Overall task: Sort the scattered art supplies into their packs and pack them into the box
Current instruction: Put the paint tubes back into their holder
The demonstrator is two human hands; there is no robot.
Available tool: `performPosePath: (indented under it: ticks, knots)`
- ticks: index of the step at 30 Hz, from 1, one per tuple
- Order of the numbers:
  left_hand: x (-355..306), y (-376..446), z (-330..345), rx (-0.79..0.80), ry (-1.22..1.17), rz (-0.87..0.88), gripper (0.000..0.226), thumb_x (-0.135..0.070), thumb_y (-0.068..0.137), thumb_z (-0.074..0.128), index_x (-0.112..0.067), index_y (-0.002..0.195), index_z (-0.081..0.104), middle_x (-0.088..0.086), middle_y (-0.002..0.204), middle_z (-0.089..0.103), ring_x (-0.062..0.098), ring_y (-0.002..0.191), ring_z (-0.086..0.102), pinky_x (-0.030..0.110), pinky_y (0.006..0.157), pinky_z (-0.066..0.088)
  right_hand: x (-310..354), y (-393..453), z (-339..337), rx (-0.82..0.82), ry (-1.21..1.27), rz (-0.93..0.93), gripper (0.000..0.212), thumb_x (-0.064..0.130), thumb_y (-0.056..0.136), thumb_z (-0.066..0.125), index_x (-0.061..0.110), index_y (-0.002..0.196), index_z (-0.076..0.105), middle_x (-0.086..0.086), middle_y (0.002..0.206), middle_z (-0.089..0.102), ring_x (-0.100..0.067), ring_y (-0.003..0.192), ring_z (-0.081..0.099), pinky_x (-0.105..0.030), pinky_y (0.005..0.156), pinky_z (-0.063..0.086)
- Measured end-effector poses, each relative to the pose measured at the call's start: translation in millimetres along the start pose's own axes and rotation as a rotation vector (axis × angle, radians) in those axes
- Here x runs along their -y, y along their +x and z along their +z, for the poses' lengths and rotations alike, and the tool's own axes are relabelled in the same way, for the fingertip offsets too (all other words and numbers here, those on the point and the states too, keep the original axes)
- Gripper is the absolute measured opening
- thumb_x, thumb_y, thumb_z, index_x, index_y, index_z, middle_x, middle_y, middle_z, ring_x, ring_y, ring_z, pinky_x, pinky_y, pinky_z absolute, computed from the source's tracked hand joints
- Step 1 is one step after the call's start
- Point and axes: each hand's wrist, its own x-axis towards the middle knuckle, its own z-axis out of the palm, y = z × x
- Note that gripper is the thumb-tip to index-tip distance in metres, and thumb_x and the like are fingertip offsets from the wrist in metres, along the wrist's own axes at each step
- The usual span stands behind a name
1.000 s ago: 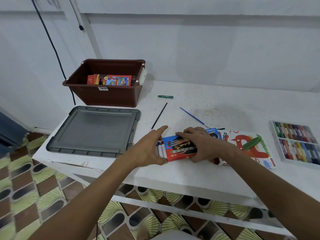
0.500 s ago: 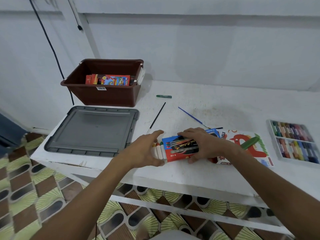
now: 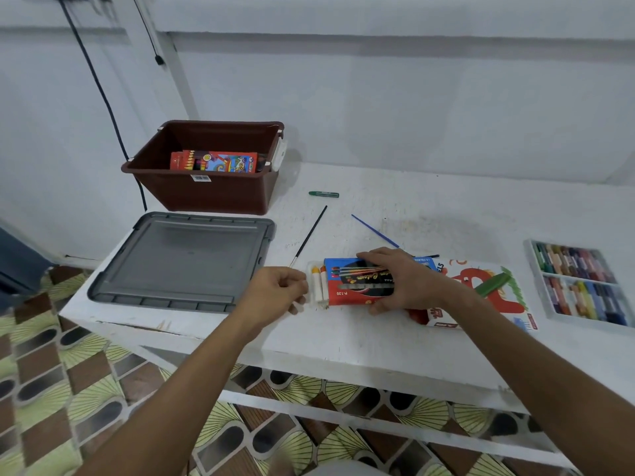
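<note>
Head view, crayon pack (image 3: 357,285) lying left-right, right hand (image 3: 402,281) gripping it, left hand (image 3: 278,293) pinching tray end.

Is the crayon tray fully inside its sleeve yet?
No. The tray sticks out of the sleeve's left end, two crayons exposed.
</note>
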Motion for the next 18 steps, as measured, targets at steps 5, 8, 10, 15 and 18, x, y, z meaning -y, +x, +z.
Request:
performPosePath:
  ticks: [5, 8, 10, 15, 18]
  knots:
    - [-11, 0, 9, 0.001, -0.096, 0.029, 0.015, -0.009, 0.089, 0.066, -0.006, 0.103, 0.069, 0.011, 0.078, 0.073, 0.013, 0.066, 0.068, 0.022, 0.058, 0.056, 6, 6, 5, -0.021, 0.001, -0.014, 0.097, 0.047, 0.067, 0.080, 0.028, 0.146, 0.027, 0.006, 0.141, 0.038, -0.017, 0.129, 0.032, -0.042, 0.112, 0.027]
    - [-15, 1, 12, 0.000, -0.092, 0.049, 0.016, -0.013, 0.090, 0.065, -0.013, 0.105, 0.069, 0.006, 0.079, 0.073, 0.007, 0.063, 0.064, 0.019, 0.053, 0.053, 9, 10, 6, -0.034, -0.005, -0.012, 0.099, 0.050, 0.066, 0.079, 0.028, 0.147, 0.026, 0.004, 0.143, 0.037, -0.017, 0.130, 0.032, -0.045, 0.112, 0.028]
    - [-15, 1, 10, 0.004, -0.062, 0.064, 0.017, -0.018, 0.091, 0.063, -0.020, 0.107, 0.070, -0.001, 0.080, 0.072, 0.003, 0.063, 0.059, 0.018, 0.053, 0.049, 9, 11, 5, -0.046, 0.003, -0.003, 0.100, 0.050, 0.066, 0.080, 0.028, 0.147, 0.025, 0.004, 0.144, 0.036, -0.017, 0.131, 0.031, -0.045, 0.112, 0.029]
    - [-9, 1, 1, -0.045, -0.110, 0.036, 0.022, -0.025, 0.095, 0.058, -0.025, 0.116, 0.065, -0.001, 0.094, 0.065, 0.010, 0.076, 0.053, 0.025, 0.060, 0.047, 14, 8, 3, -0.091, 0.108, -0.021, 0.098, 0.046, 0.066, 0.082, 0.026, 0.146, 0.029, 0.006, 0.139, 0.039, -0.013, 0.127, 0.035, -0.042, 0.109, 0.034]
    - [-7, 0, -5, -0.115, -0.330, -0.160, 0.027, -0.029, 0.096, 0.055, -0.013, 0.117, 0.060, 0.010, 0.100, 0.064, 0.019, 0.081, 0.062, 0.030, 0.064, 0.053, 25, 10, 1, -0.159, 0.182, -0.029, 0.098, 0.043, 0.065, 0.083, 0.028, 0.145, 0.029, 0.008, 0.136, 0.040, -0.011, 0.124, 0.036, -0.038, 0.108, 0.035]
